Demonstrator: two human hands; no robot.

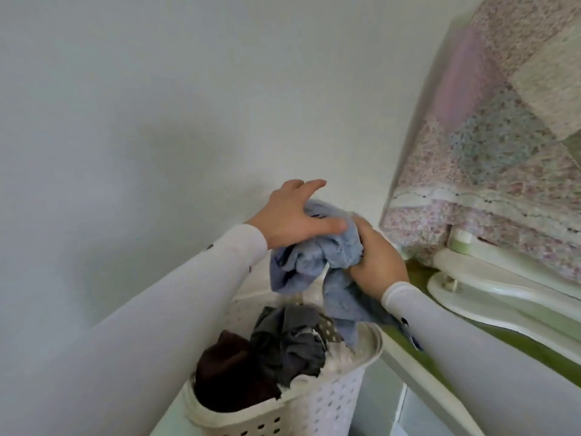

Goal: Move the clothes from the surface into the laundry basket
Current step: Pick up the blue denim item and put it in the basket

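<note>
Blue terry cloth, bunched up and hanging in mid-air, that's the blue garment (314, 259), held just above the laundry basket (323, 401). Right hand (375, 256) has it clenched, fingers curled tight round a wad of the fabric, a long tail drooping down to the basket's rim. Left hand (292, 215) lies over the top of the bundle, thumb pressed along the cloth, fingers spread and nearly straight. White perforated plastic basket below, already stuffed: a dark brown piece (226, 366) at the near side, grey clothing (286, 338) crumpled beside it. Patchwork quilt (490, 146) drapes over the bed to the right.
</note>
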